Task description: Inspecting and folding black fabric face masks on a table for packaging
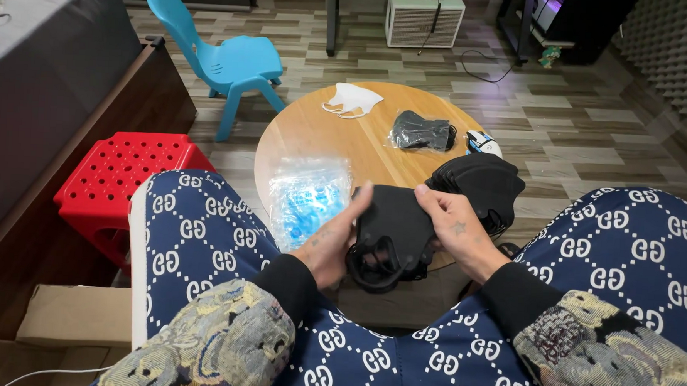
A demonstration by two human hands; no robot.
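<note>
Both hands, left hand [330,242] and right hand [454,232], have fingers pinched shut on a black mask [394,226] just off the desk [315,130] edge. Ear loops dangle loose, so they could snag the mask stack [483,184] beside it.

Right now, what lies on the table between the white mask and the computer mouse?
In the head view, a bagged black mask lies between the white mask and the mouse.
</note>
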